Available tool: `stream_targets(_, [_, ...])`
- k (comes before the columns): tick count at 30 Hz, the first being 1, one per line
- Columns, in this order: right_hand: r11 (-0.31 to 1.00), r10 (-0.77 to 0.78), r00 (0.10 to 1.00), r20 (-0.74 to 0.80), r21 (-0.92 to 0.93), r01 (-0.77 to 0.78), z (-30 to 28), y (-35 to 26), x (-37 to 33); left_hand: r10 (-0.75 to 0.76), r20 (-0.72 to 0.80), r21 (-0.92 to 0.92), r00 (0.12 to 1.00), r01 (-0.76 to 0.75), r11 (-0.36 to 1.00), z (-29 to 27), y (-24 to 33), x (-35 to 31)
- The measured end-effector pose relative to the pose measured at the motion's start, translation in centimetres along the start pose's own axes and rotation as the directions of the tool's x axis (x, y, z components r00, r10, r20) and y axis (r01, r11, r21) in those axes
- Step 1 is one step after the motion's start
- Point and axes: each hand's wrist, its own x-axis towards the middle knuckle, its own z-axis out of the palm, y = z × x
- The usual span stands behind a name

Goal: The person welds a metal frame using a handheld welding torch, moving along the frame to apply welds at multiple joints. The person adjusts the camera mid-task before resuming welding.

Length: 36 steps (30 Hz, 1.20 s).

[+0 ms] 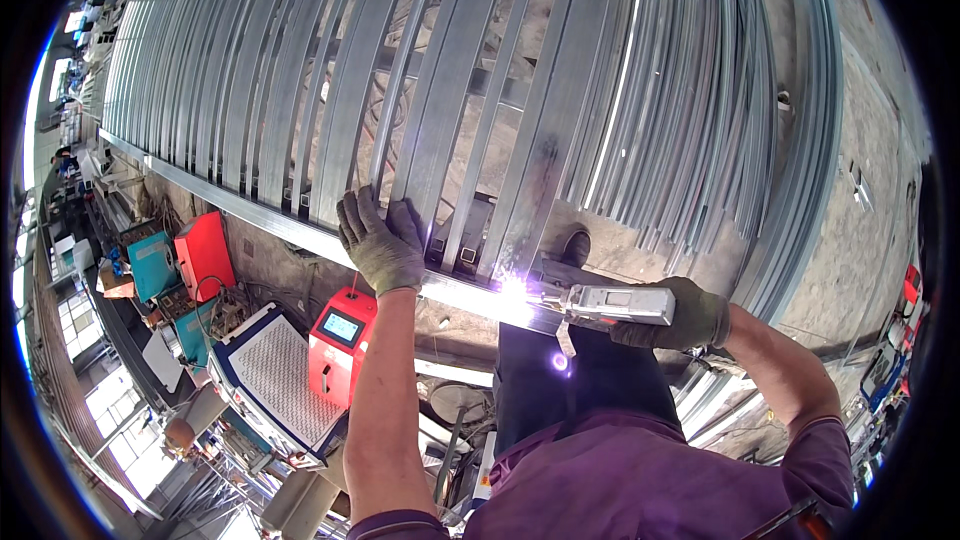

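left hand [382,240] flat on steel frame [300,230] | right hand [690,315] grips welding torch [610,304] beside it

A concrete floor [870,230] carries the work. On it, a frame of long grey steel bars [440,90] lies flat, edged by a cross rail [300,230]. Right of the frame lie loose steel strips [800,150]. Left of it stand a red welding machine [340,345] and a red box [205,252].

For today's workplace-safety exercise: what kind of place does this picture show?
Most likely a metal fabrication workshop: a gloved right hand holds a welding torch sparking on a steel-bar frame, with red welding machines nearby.
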Motion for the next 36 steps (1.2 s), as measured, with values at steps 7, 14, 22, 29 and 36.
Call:
stream_targets(7, [0.999, 0.018, 1.0, 0.009, 0.029, -0.018, -0.2, 0.0, -0.3, -0.001, 0.001, 0.0, 1.0, 0.001, 1.0, 0.1, -0.2, -0.1])
stream_targets(14, [0.998, 0.002, 1.0, -0.019, 0.057, -0.001, 0.1, 0.8, -0.7, 0.01, -0.026, 0.014, 1.0, -0.01, 1.0, 0.1, 0.1, 0.0])
stream_targets(22, [0.995, -0.015, 1.0, -0.026, 0.093, 0.017, 0.5, 1.6, -1.3, 0.019, -0.049, 0.008, 0.999, -0.019, 1.0, -0.1, 0.4, 0.0])
stream_targets(29, [0.969, -0.155, 0.961, -0.228, 0.153, 0.193, 2.2, 2.6, -3.9, 0.028, -0.028, -0.004, 0.999, -0.028, 1.0, 0.0, 0.4, 0.2])
stream_targets(36, [0.931, -0.069, 0.926, -0.372, 0.309, 0.193, 3.2, -1.6, -5.4, 0.038, 0.024, -0.027, 0.999, -0.037, 0.999, 0.2, -0.9, -0.3])
